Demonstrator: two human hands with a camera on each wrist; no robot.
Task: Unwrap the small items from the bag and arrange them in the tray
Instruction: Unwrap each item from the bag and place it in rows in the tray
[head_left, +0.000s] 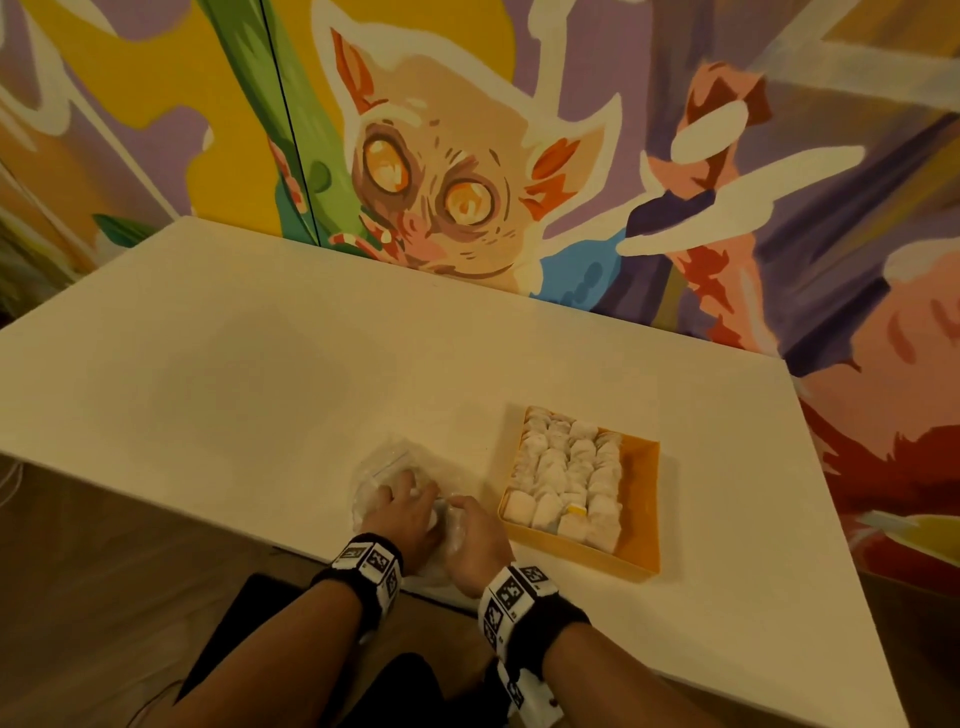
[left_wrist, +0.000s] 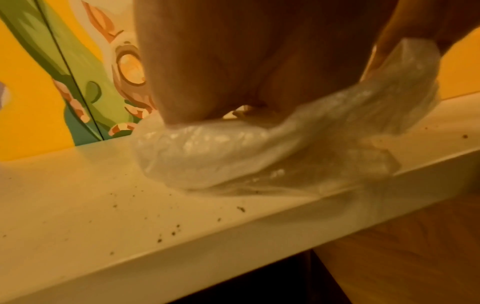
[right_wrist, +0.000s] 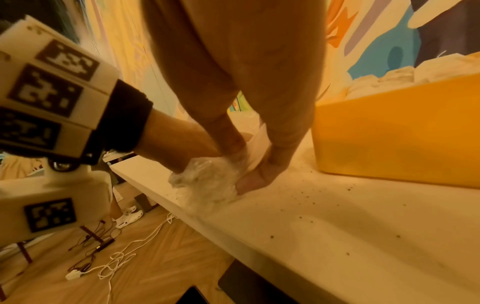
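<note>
I judged the clear plastic bag (head_left: 387, 470) to be very light, thin and limp: it was crumpled near the front edge of the tabletop (head_left: 208, 364), and it would slide and fold under any push. So I thought it best to pin it with one hand and to work with the other, taking the film by a loose fold and not by the middle.

The left hand (head_left: 402, 506) lay on the bag with its fingers curled down into the plastic; in the left wrist view they pressed into the film, and I could not tell if a wrapped item was under them. The right hand (head_left: 475, 543) was just beside it, touching the same plastic, and its fingers (right_wrist: 278, 162) pinched the crumpled film against the tabletop.

The small items (head_left: 569, 470) looked soft and pale, maybe powdery, so I would take them with a gentle pinch at the sides, because a strong squeeze may dent them. This is only my judgement.

The yellow tray (head_left: 644, 519) stood to the right of the bag, near but apart from it. It held several rows of the pale items, packed close and touching. Only a strip along its right side showed bare bottom. How many items were left inside the bag, I could not see.

Dark crumbs (right_wrist: 306, 197) lay scattered on the tabletop near the tray.
</note>
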